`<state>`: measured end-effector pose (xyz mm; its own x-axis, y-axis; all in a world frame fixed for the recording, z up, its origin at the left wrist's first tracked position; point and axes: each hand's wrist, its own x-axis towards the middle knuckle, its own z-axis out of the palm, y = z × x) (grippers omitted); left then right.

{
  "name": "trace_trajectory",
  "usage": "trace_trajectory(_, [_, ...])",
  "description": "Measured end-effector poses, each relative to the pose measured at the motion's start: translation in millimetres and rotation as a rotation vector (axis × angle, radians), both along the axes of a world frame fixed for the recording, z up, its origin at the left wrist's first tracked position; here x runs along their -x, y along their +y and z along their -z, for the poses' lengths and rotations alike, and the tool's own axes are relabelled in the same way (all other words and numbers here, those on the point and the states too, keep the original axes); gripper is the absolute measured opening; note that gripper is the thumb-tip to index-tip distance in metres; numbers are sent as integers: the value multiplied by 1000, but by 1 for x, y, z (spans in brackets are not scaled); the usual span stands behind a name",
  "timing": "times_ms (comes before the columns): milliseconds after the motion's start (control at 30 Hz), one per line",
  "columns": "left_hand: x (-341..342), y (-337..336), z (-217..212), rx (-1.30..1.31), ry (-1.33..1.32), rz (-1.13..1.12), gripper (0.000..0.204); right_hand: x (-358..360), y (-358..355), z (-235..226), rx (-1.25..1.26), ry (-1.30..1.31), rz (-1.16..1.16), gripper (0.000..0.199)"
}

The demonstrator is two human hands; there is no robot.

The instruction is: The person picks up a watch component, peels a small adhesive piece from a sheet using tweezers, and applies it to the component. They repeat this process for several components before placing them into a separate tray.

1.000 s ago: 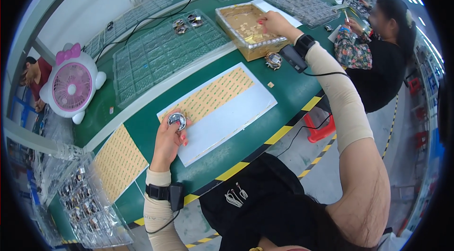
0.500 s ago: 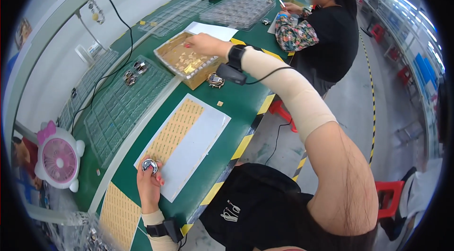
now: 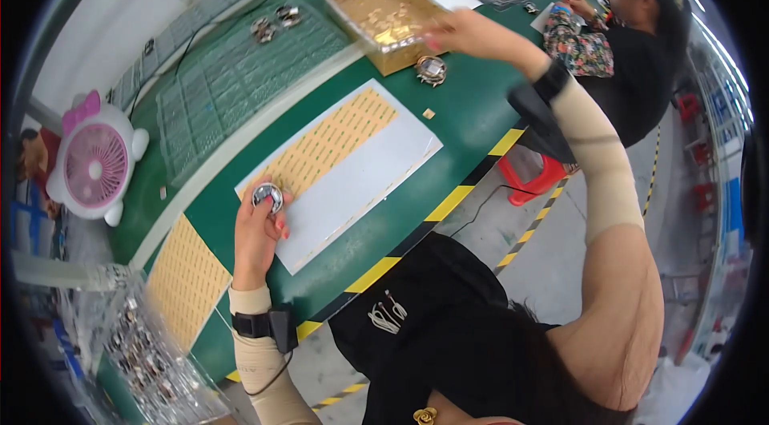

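My left hand (image 3: 258, 237) holds a round, shiny silver metal part (image 3: 267, 196) with the thumb across it. It rests over the lower left end of a white sheet (image 3: 352, 185) that carries a tan printed adhesive strip (image 3: 336, 145). My right hand (image 3: 481, 39) is in the air by the right edge of a shallow box (image 3: 391, 63) with many small yellowish pieces inside. Its fingertips look pinched together; blur hides whether they hold a piece. Beside the box sits another round metal part (image 3: 431, 70). A small tan square (image 3: 429, 113) lies on the green table.
Clear plastic trays (image 3: 224, 96) lie behind a pale rail, one with metal parts (image 3: 263, 29). A pink-and-white fan (image 3: 94, 165) stands left. Another tan sheet (image 3: 184, 285) and a tray of parts (image 3: 152, 361) are lower left. A co-worker (image 3: 641, 56) sits right; striped tape (image 3: 450, 202) edges the table.
My right hand has come out of the box, to its right side. The left hand still holds the round metal part over the sheet. The whole view has shifted.
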<state>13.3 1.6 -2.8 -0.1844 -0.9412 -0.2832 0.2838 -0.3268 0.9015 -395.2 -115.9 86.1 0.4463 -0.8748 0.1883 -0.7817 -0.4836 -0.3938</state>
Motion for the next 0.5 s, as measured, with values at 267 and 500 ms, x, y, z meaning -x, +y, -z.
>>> trace_trajectory(267, [-5, -1, 1, -12, -13, -6, 33, -23, 69, 92, 14, -90, -26, 15])
trace_trajectory(500, [-5, 0, 3, -10, 1, 2, 34, -20, 67, 90, 38, 0, -26, 4])
